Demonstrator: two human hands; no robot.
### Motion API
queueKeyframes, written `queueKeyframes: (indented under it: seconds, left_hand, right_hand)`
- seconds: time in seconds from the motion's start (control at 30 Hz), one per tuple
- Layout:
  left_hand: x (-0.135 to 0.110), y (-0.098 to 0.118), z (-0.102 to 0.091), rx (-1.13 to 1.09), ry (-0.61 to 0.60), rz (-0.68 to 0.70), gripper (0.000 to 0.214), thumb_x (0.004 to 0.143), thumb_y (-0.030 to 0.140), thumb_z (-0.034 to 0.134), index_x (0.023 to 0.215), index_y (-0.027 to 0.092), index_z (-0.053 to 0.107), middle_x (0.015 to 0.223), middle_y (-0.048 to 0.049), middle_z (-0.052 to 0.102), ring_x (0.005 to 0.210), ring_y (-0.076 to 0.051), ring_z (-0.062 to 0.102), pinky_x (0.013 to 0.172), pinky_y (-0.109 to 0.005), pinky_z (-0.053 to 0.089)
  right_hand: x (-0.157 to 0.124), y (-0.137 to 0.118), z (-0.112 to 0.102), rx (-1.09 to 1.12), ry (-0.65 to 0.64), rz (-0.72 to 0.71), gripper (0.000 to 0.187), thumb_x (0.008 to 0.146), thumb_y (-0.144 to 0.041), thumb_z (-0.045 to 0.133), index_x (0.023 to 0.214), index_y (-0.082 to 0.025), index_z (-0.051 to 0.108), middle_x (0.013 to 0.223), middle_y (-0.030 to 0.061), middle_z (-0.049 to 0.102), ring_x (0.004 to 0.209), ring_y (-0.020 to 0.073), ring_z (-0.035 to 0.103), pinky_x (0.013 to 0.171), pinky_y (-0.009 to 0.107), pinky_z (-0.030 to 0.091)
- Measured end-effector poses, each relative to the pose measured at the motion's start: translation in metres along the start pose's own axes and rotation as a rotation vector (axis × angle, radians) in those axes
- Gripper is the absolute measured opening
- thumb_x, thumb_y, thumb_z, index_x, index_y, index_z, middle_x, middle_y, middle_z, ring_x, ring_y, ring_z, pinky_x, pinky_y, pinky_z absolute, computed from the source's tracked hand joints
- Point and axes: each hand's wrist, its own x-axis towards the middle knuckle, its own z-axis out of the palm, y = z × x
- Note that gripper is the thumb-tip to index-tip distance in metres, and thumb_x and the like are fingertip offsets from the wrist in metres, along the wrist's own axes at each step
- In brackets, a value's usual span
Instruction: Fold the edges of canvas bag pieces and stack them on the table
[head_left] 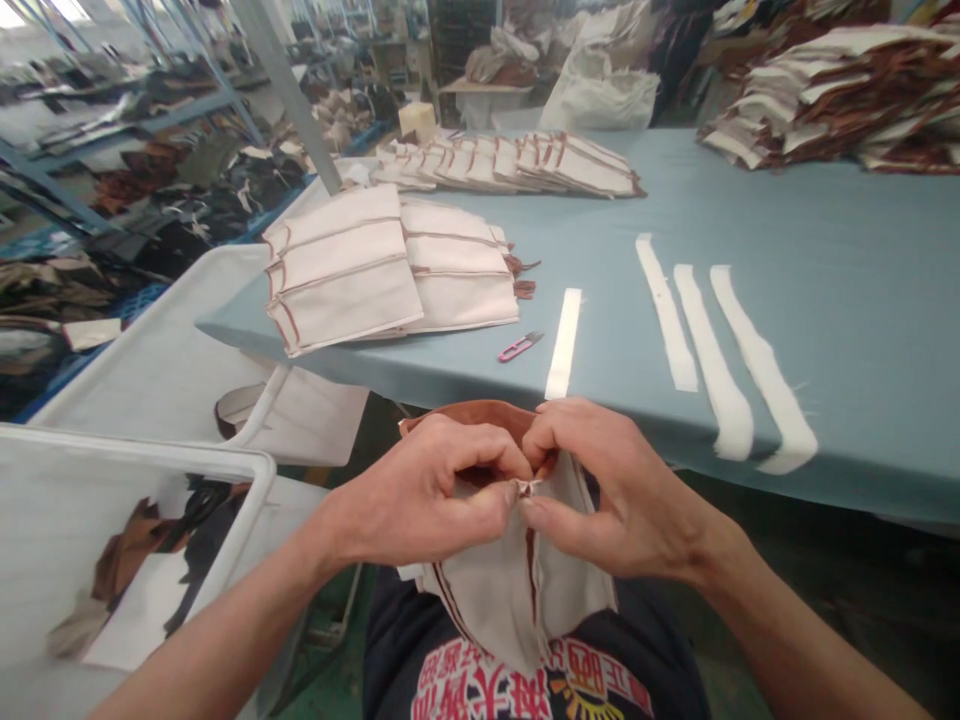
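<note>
A cream fabric piece with brown seams and a brown band (487,590) is held up in front of my body, just off the table's front edge. My left hand (442,485) pinches its upper edge at the middle seam between thumb and forefinger. Right beside it, my right hand (607,485) pinches the same edge, so the fingertips nearly meet. A white strip (565,340) lies on the table just beyond my right hand. Pink thread snips (519,347) rest to the left of that strip.
Stacks of similar cream pieces (352,270) lie on the blue-grey table (862,260), with another row (517,160) behind. Several white strips (709,350) are at right. A tall brown-and-cream pile (840,100) stands far right. White bins (255,470) with scraps stand at left.
</note>
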Motion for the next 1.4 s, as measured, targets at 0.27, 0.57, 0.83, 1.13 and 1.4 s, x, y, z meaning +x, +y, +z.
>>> queueKeyframes:
  seconds: [0.27, 0.57, 0.83, 1.13, 1.4]
  left_hand:
    - [-0.004, -0.005, -0.001, -0.06, 0.024, 0.028, 0.017, 0.081, 0.002, 0.054, 0.073, 0.013, 0.063, 0.071, 0.005, 0.06, 0.061, -0.005, 0.051, 0.06, -0.015, 0.04]
    - [-0.009, -0.009, -0.02, -0.043, -0.16, -0.11, 0.024, 0.095, 0.024, 0.062, 0.074, 0.013, 0.065, 0.066, 0.0039, 0.056, 0.059, -0.008, 0.047, 0.054, -0.019, 0.036]
    - [-0.015, 0.005, -0.024, 0.291, -0.146, -0.049, 0.016, 0.082, 0.002, 0.057, 0.082, 0.017, 0.063, 0.065, 0.008, 0.051, 0.055, -0.006, 0.044, 0.055, -0.021, 0.031]
    - [-0.023, 0.011, -0.009, 0.5, -0.015, 0.01, 0.019, 0.089, 0.004, 0.049, 0.076, 0.018, 0.05, 0.064, 0.0062, 0.05, 0.056, -0.008, 0.048, 0.053, -0.022, 0.03]
    - [-0.037, -0.026, 0.0, 0.891, 0.036, 0.27, 0.025, 0.101, 0.011, 0.039, 0.085, 0.018, 0.056, 0.07, 0.0006, 0.062, 0.056, -0.012, 0.056, 0.046, -0.026, 0.033]
  right_hand:
    - [0.001, 0.002, 0.002, 0.071, -0.026, 0.036, 0.006, 0.085, -0.017, 0.06, 0.083, -0.019, 0.055, 0.077, -0.0014, 0.06, 0.072, 0.0135, 0.053, 0.069, 0.027, 0.039]
    - [0.007, -0.001, 0.002, 0.064, -0.145, 0.091, 0.013, 0.093, -0.023, 0.064, 0.082, -0.019, 0.058, 0.078, 0.0, 0.065, 0.071, 0.0138, 0.056, 0.069, 0.027, 0.041]
    - [0.014, -0.007, 0.006, -0.173, -0.189, -0.003, 0.01, 0.086, -0.018, 0.058, 0.077, -0.018, 0.059, 0.075, 0.0048, 0.065, 0.073, 0.0198, 0.056, 0.07, 0.033, 0.038]
    - [0.012, -0.006, 0.018, -0.093, -0.095, 0.032, 0.009, 0.082, -0.015, 0.052, 0.075, -0.019, 0.054, 0.07, 0.0008, 0.062, 0.065, 0.0153, 0.051, 0.064, 0.029, 0.034]
    - [0.013, 0.0, 0.028, 0.371, -0.113, 0.395, 0.01, 0.08, -0.019, 0.053, 0.07, -0.02, 0.05, 0.066, -0.0037, 0.05, 0.063, 0.0119, 0.044, 0.057, 0.023, 0.033]
